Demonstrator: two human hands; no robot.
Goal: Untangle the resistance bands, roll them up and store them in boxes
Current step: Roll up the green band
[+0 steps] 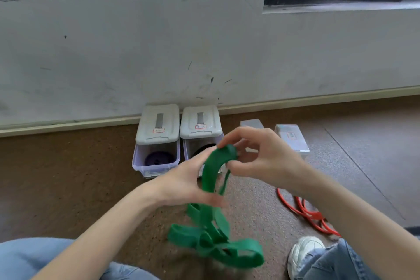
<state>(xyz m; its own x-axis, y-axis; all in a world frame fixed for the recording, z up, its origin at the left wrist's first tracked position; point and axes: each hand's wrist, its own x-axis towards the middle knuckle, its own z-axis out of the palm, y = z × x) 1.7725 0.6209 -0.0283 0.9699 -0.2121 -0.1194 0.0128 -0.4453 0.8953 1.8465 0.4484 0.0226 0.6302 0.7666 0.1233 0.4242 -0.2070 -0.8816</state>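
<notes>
Person sits on the brown floor (68,177) facing a cracked wall (136,52), jeans-clad knees low in view.

Left hand (181,185) is raised in front of the boxes, fingers curled round the green band (212,175) from the left, gripping its flat strap below the arch. Behind it, the left box (156,141) stands against the wall, white lid on top, front open, purple roll (160,158) lying inside.

The green band arches up between both hands; the rest hangs down in tangled loops that reach the floor between the knees, blurred.

Second box (200,130) is just beside the first, same white lid, a dark roll inside mostly hidden by the hands.

Right hand (261,157) pinches the band's top end, thumb and fingertips closed on it. Behind this hand, two more clear boxes (292,137) stand apart from the wall; contents cannot be told.

Red band (306,211) lies in a loose heap on the floor at right, near a white shoe (304,254).
</notes>
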